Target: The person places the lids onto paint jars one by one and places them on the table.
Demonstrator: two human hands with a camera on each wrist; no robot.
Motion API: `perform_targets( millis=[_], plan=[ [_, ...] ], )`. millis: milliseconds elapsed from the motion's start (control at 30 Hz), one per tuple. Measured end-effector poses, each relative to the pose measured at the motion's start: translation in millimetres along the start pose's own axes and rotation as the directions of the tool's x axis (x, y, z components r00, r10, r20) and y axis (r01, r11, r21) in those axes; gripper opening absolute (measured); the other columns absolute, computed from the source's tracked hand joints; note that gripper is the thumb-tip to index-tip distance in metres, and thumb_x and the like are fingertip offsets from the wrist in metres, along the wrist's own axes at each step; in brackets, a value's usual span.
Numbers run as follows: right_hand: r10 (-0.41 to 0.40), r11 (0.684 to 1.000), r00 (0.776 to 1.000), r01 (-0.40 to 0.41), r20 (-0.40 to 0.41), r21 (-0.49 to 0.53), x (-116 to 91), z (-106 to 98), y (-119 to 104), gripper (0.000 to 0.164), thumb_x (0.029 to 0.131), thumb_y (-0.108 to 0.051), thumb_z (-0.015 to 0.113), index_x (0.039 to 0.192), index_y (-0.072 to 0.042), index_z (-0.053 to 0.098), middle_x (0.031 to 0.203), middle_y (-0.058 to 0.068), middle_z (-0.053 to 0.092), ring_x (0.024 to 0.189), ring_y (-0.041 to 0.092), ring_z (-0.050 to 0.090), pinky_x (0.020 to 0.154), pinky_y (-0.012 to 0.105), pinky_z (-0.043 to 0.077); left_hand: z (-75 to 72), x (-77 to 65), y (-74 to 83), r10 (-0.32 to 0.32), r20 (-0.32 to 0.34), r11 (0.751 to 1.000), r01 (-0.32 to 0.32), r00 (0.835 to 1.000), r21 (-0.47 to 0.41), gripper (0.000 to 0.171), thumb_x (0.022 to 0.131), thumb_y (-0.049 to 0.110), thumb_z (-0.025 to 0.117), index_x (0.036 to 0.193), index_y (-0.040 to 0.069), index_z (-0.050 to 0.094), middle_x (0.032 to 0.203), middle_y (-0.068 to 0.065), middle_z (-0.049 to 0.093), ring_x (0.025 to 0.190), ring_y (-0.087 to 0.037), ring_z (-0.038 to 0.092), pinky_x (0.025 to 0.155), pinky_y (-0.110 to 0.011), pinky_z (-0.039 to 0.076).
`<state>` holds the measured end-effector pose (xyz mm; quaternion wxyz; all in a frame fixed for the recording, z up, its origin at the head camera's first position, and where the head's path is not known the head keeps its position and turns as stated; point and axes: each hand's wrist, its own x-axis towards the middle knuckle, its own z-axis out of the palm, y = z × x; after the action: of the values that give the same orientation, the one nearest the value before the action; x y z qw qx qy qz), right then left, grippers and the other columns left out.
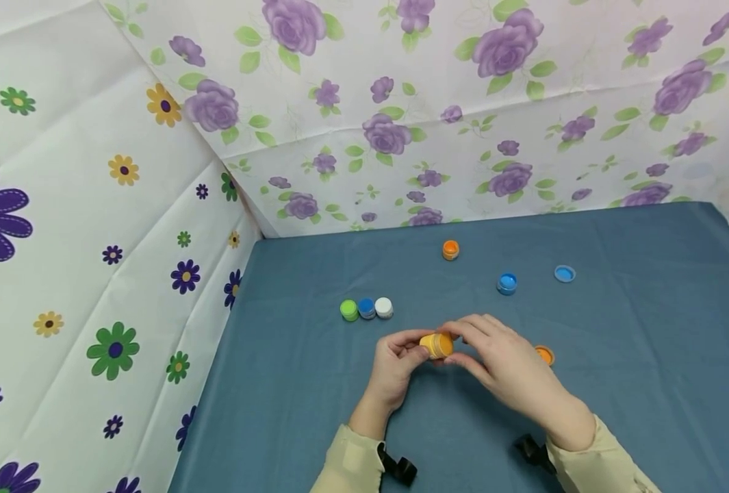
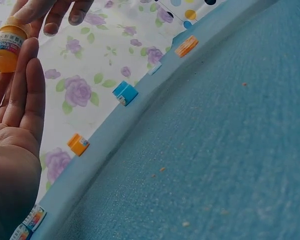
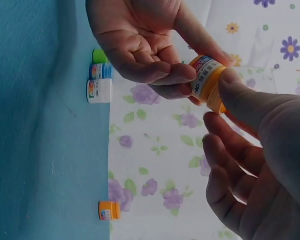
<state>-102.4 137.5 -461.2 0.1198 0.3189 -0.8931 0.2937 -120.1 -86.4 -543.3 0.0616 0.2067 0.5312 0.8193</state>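
A small yellow paint jar [image 1: 436, 346] with a printed label is held between both hands above the table. My left hand [image 1: 391, 370] grips the jar's body between thumb and fingers. At the jar's lid end, my right hand [image 1: 512, 366] pinches with thumb and forefinger. The right wrist view shows the right thumb pressed on the yellow lid [image 3: 217, 95], with the other fingers loosely bent below. The lid appears to be on the jar. Just beyond the right hand lies an orange lid [image 1: 545, 355], partly hidden by that hand.
Green [image 1: 348, 310], blue [image 1: 367, 308] and white [image 1: 384, 307] jars stand in a row at left. Farther back are an uncapped orange jar [image 1: 450, 250], an uncapped blue jar [image 1: 507, 283] and a blue lid [image 1: 564, 274]. A blue-grey cloth [image 1: 290, 397] covers the table; flowered sheets surround it.
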Motion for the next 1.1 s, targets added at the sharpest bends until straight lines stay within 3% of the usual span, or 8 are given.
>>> perform_targets(
  millis=[233, 333, 433, 567, 667, 767, 867, 1100],
  plan=[
    [0.04, 0.994, 0.999, -0.038, 0.023, -0.101, 1.8, 5.7, -5.4, 0.036, 0.1, -0.039, 0.077, 0.125, -0.015, 0.066, 0.106, -0.005, 0.066, 0.085, 0.01, 0.051, 0.071, 0.033, 0.048, 1.3, -0.5, 0.5, 0.006, 0.013, 1.0, -0.006, 1.0, -0.027, 0.067, 0.099, 0.026, 0.082, 0.126, -0.03, 0.056, 0.113, 0.0, 0.079, 0.095, -0.01, 0.076, 0.085, -0.026, 0.062],
    [0.078, 0.991, 0.997, -0.076, 0.016, -0.109, 3.8, 8.8, -8.7, 0.024, 0.106, -0.043, 0.068, 0.108, -0.019, 0.064, 0.091, -0.008, 0.058, 0.077, 0.009, 0.043, 0.065, 0.03, 0.041, 1.9, -0.8, 0.2, 0.035, 0.029, 0.999, -0.034, 0.999, -0.039, 0.046, 0.096, 0.02, 0.084, 0.126, -0.012, 0.07, 0.114, -0.001, 0.079, 0.101, -0.011, 0.076, 0.087, -0.026, 0.062],
    [0.13, 0.986, 0.991, -0.129, 0.005, -0.109, 6.9, 10.4, -11.8, 0.03, 0.11, -0.042, 0.063, 0.086, -0.025, 0.056, 0.075, -0.012, 0.046, 0.068, 0.009, 0.036, 0.059, 0.028, 0.035, 3.0, -0.8, -0.6, 0.063, 0.055, 0.997, -0.06, 0.997, -0.049, 0.032, 0.095, 0.014, 0.085, 0.125, 0.009, 0.077, 0.116, -0.001, 0.079, 0.105, -0.012, 0.075, 0.087, -0.027, 0.062],
    [0.216, 0.972, 0.976, -0.214, 0.012, -0.094, 9.0, 9.8, -14.6, 0.045, 0.111, -0.048, 0.058, 0.072, -0.028, 0.048, 0.063, -0.012, 0.035, 0.062, 0.01, 0.034, 0.054, 0.028, 0.032, 4.4, -0.9, -0.9, 0.055, 0.06, 0.997, -0.053, 0.997, -0.048, 0.03, 0.095, 0.012, 0.085, 0.124, 0.014, 0.077, 0.116, -0.001, 0.078, 0.105, -0.012, 0.075, 0.088, -0.026, 0.062],
    [0.258, 0.966, 0.966, -0.257, 0.018, -0.039, 8.4, 7.8, -14.8, 0.038, 0.11, -0.051, 0.058, 0.081, -0.027, 0.06, 0.069, -0.012, 0.046, 0.066, 0.01, 0.042, 0.056, 0.03, 0.039, 5.1, -0.5, -0.5, 0.035, 0.031, 0.999, -0.034, 0.999, -0.042, 0.03, 0.095, 0.018, 0.085, 0.124, 0.014, 0.075, 0.116, -0.001, 0.078, 0.105, -0.011, 0.075, 0.089, -0.027, 0.061],
    [0.243, 0.969, 0.97, -0.244, 0.026, 0.048, 6.2, 4.6, -12.9, 0.026, 0.108, -0.049, 0.064, 0.114, -0.025, 0.071, 0.096, -0.01, 0.063, 0.086, 0.011, 0.057, 0.07, 0.034, 0.052, 5.2, -0.2, 0.4, 0.022, -0.008, 0.999, -0.023, 1.0, -0.04, 0.03, 0.097, 0.025, 0.083, 0.123, 0.016, 0.074, 0.115, 0.001, 0.076, 0.103, -0.01, 0.074, 0.09, -0.027, 0.061],
    [0.166, 0.98, 0.986, -0.168, 0.033, 0.105, 4.3, 1.2, -10.2, 0.044, 0.104, -0.043, 0.072, 0.144, -0.024, 0.064, 0.127, -0.005, 0.065, 0.113, 0.016, 0.063, 0.089, 0.043, 0.058, 3.9, 0.2, 0.7, 0.036, -0.015, 0.998, -0.037, 0.999, -0.049, 0.028, 0.1, 0.03, 0.079, 0.125, 0.016, 0.072, 0.116, 0.001, 0.077, 0.102, -0.01, 0.074, 0.092, -0.028, 0.061],
    [0.038, 0.996, 0.999, -0.04, 0.029, 0.085, 3.6, -1.2, -7.1, 0.055, 0.101, -0.026, 0.078, 0.152, -0.023, 0.061, 0.142, -0.003, 0.062, 0.128, 0.022, 0.059, 0.096, 0.044, 0.058, 3.3, -0.2, 3.1, 0.027, -0.025, 0.998, -0.029, 0.999, -0.061, 0.029, 0.099, 0.033, 0.079, 0.122, 0.016, 0.073, 0.114, 0.0, 0.078, 0.099, -0.011, 0.075, 0.091, -0.029, 0.061]
  ],
)
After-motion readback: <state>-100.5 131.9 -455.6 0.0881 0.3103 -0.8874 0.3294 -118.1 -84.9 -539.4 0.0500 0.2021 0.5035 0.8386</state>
